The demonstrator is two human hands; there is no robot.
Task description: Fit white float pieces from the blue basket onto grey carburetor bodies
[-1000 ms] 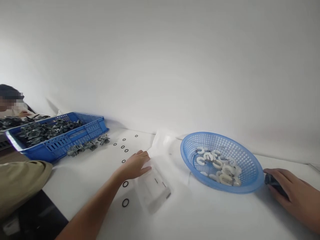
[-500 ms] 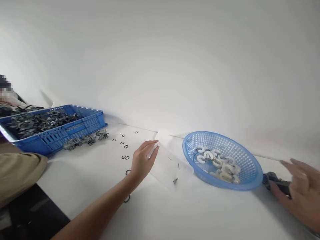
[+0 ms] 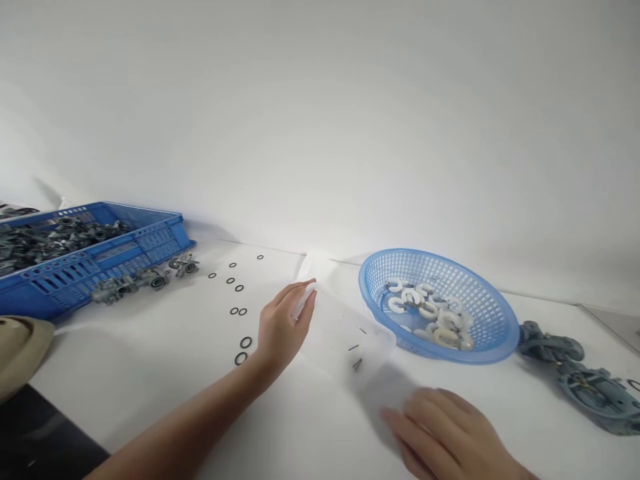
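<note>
My left hand is closed on the edge of a clear plastic bag, pinched between thumb and fingers. Several thin metal pins lie on the bag, to the right of that hand. Slightly blurred, my right hand hovers low over the white table, below the pins. Its fingers are apart and I see nothing in them. Black rubber rings lie scattered left of my left hand. Two dark grey cast metal parts rest at the far right, apart from my hands.
A round blue basket holds white horseshoe-shaped pieces. The blue crate on the left is full of grey metal castings, with several more castings beside it. Beige fabric shows at the left edge. A wall rises behind the table.
My right hand has left the dark grey part at the right and swung left toward the bag. My left hand keeps its pinch. The view has turned slightly right.
</note>
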